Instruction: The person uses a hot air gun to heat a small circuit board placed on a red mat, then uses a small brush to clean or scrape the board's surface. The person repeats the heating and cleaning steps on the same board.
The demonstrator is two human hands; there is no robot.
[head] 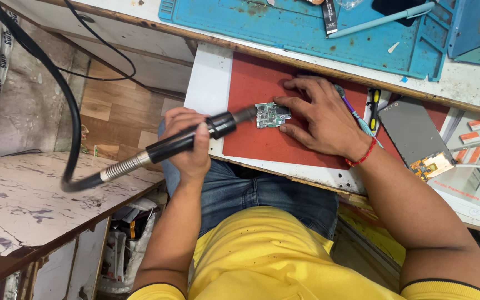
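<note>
My left hand [189, 149] grips the black handle of a hot air wand [170, 145]. Its metal nozzle [245, 115] points right, almost touching a small green circuit board [271, 115]. The board lies on a red mat [262, 141]. My right hand [320, 118], with a red thread band at the wrist, rests on the mat, its fingertips pressing the board's right edge and top. A thin purple and teal tool [358, 118] lies partly under that hand.
An opened phone [415, 136] lies right of the mat, next to a yellow and black tool [374, 105]. A blue work mat [306, 28] with a white pen [384, 18] sits farther back. The wand's black hose [73, 116] loops left above a marbled side table [23, 194].
</note>
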